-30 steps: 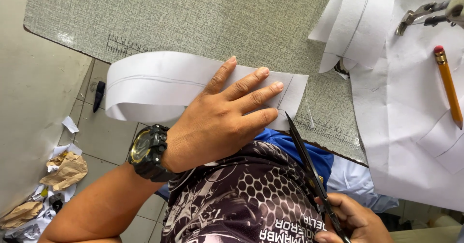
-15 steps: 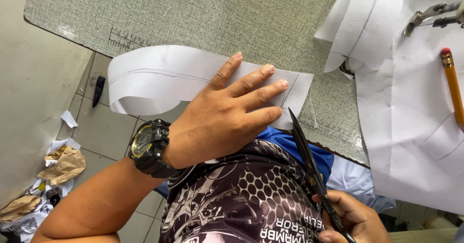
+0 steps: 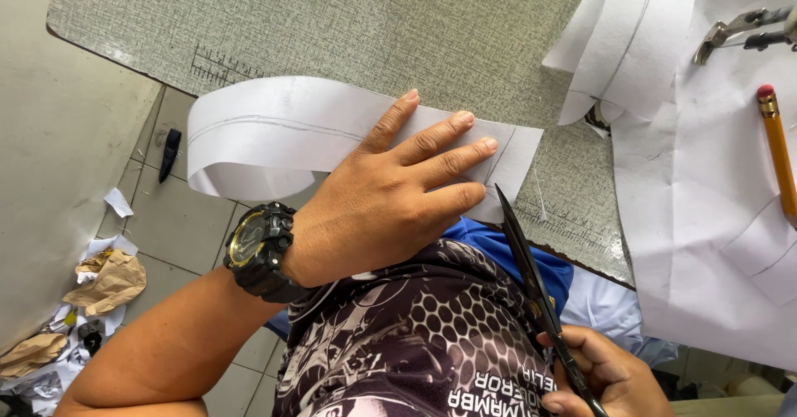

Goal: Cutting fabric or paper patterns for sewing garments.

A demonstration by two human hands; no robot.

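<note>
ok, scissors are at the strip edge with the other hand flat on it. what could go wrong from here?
1. The left hand presses the white paper strip with fingertips close to the scissors blades, so a nick seems possible.
2. The strip's far end curls off the table edge unsupported; its weight could tug the paper and pull the cut off the pencil line.
3. The right hand is mostly out of frame, so the grip cannot be judged.

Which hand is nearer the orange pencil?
Right. The right hand, holding scissors, sits well below the orange pencil; the left hand presses the paper strip farther away.
</note>
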